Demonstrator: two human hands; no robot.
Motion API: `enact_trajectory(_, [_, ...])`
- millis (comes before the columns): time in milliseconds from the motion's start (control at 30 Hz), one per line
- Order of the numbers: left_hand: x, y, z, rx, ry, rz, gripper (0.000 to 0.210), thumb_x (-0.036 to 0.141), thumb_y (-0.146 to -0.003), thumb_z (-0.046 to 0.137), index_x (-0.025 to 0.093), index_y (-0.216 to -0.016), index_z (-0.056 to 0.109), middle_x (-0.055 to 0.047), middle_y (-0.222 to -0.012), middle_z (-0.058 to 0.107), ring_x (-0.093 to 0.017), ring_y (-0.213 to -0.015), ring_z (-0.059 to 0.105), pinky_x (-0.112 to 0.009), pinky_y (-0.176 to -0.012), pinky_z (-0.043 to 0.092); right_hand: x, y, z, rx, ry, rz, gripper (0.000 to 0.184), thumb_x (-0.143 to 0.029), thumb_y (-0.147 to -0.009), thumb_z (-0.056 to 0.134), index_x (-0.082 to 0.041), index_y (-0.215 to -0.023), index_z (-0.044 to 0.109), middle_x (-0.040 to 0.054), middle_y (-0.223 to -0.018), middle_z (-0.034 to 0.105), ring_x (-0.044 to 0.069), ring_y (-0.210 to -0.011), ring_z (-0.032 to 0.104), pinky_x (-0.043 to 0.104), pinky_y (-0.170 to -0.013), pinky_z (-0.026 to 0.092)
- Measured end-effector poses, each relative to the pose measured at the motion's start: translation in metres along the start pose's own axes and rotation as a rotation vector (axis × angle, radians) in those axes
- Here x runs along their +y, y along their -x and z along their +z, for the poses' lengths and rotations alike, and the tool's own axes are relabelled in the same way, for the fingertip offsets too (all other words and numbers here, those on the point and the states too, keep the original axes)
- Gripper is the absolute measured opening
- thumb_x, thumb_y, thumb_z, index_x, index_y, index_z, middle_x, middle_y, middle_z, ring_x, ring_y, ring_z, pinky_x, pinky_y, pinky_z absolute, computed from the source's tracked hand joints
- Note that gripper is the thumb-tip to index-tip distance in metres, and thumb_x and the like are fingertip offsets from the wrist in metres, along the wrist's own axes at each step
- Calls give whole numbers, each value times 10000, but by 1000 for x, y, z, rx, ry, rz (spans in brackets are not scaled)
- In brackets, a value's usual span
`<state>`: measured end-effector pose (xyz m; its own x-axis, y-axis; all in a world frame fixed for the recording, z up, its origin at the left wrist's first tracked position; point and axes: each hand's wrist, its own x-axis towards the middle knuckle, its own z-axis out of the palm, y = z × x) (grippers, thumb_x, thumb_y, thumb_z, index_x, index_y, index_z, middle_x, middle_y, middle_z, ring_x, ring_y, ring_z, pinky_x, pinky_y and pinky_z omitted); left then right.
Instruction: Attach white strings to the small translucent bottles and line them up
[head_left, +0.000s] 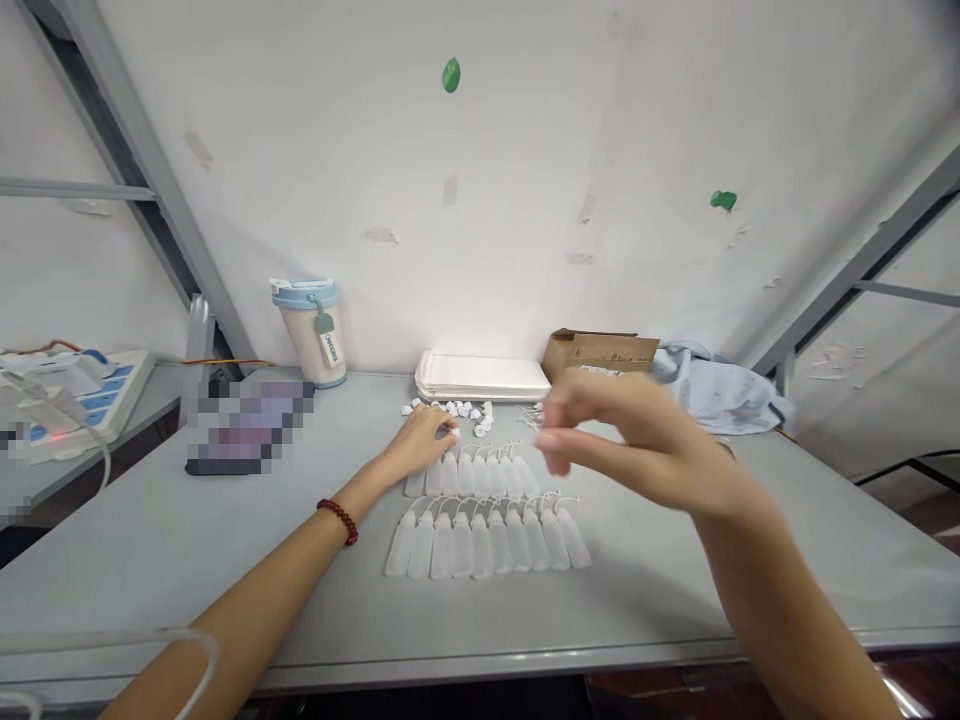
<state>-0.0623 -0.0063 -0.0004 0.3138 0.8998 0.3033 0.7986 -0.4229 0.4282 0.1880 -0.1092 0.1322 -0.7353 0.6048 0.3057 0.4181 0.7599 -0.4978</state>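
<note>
My left hand (pixel 421 440) reaches to the back row, its thumb and fingers closed on a small white cap (pixel 455 433). Just behind it, loose white caps (pixel 478 416) lie scattered. My right hand (pixel 637 440) is raised over the table to the right, blurred, with thumb and fingertips brought together; anything between them is too small to make out. Two rows of flat translucent squeeze bottles lie side by side: a back row (pixel 480 477) and a front row (pixel 480 548). Thin curved white tubes stick out of their tops. More thin white pieces (pixel 529 414) lie behind, partly hidden by my right hand.
White trays (pixel 484 376) are stacked against the wall, beside a cardboard box (pixel 600 350) and a light blue cloth (pixel 712 388). A tumbler (pixel 311 335) and a blurred-out phone (pixel 255 425) stand and lie left. A power strip (pixel 97 400) and a cable (pixel 202 650) are farther left.
</note>
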Motion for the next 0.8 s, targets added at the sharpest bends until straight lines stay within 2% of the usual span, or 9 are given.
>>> enact_trajectory(67, [2,1,-2,17,22,-28,184,250,-765,500,179,-831,656,-44,-889,681,-223,-874,554,-349,-842,425,25,-35,7,-76,139,173,189,-271,-867,514,-166,-711,531,6,-618,581,106,-542,500,231,-500,353])
enact_trajectory(133, [5,2,-4,35,49,-63,198,272,-775,491,184,-844,653,-43,-890,681,-230,-893,556,-337,-813,443,54,-46,20,-156,273,332,193,-237,-822,542,-173,-644,503,5,-605,564,102,-511,453,236,-472,299])
enact_trajectory(200, [8,4,-6,67,77,-97,208,288,-782,487,187,-862,651,-44,-893,677,-230,-910,565,-326,-796,455,78,-40,33,-274,280,422,183,-252,-802,552,-180,-643,496,8,-594,562,111,-507,445,243,-468,290])
enact_trajectory(300, [16,7,-7,118,113,-109,203,281,-782,498,189,-883,648,-40,-889,674,-214,-897,585,-319,-803,458,95,-26,42,-378,160,422,160,-294,-791,548,-186,-685,495,6,-626,571,110,-509,457,237,-464,302])
enact_trajectory(467, [33,17,-12,135,165,-63,189,275,-790,521,194,-895,656,-31,-887,668,-196,-886,570,-309,-788,450,103,-26,48,-383,209,505,88,-246,-745,546,-186,-707,493,26,-685,590,125,-541,487,243,-470,310])
enact_trajectory(633, [47,27,-17,132,219,-54,189,297,-809,533,205,-918,658,-29,-888,660,-190,-884,561,-309,-768,452,117,-27,54,-305,328,593,161,-328,-747,565,-183,-781,503,52,-757,603,147,-583,503,254,-484,314])
enact_trajectory(800, [53,30,-16,116,261,-46,189,299,-812,534,211,-921,660,-31,-889,665,-200,-904,562,-294,-713,467,128,-26,57,-300,341,560,178,-341,-769,569,-179,-747,499,41,-699,589,140,-563,483,251,-489,296])
